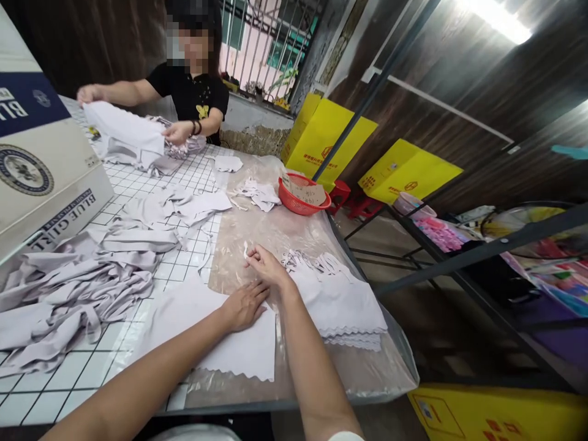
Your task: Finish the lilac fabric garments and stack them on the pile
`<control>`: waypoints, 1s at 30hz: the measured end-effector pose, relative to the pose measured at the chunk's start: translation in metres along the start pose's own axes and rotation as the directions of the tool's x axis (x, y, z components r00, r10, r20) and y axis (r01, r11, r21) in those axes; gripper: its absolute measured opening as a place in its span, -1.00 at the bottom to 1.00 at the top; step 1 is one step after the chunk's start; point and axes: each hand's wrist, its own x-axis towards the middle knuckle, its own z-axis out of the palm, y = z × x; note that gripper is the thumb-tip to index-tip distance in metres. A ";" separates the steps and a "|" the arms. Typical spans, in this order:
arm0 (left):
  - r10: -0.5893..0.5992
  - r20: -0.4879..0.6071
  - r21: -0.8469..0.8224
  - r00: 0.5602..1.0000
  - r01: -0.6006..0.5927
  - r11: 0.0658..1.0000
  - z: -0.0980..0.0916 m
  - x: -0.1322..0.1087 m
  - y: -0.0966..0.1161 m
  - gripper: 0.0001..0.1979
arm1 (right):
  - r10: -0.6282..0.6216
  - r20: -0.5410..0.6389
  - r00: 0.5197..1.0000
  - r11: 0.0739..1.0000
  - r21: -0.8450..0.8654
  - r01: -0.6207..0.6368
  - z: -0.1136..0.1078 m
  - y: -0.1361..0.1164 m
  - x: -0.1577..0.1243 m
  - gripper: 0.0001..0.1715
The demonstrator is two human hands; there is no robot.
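Observation:
My left hand (245, 305) lies flat, fingers stretched out, on a pale lilac fabric piece (209, 334) with a scalloped lower edge. Just beyond it, my right hand (265, 266) is closed in a pinch on a small white strip (245, 250), which sticks up from the fingertips. To the right of my forearm rests a stack of similar scalloped fabric pieces (342, 300), with thin straps bunched along its top. A loose heap of lilac garments (78, 282) covers the left side of the table.
Across the table (193, 171) a co-worker (195, 92) holds up a fabric piece. A red basket (303, 195) with cardboard stands at the right edge, near a small pile of pieces (257, 193). A carton (50, 147) stands at left; a metal post (376, 92) slants across the right.

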 end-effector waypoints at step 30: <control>0.030 0.100 0.126 0.995 -0.043 0.991 -0.005 0.004 0.000 -0.58 | 0.063 0.111 0.992 0.705 -0.708 0.035 -0.004 -0.024 -0.069 -0.80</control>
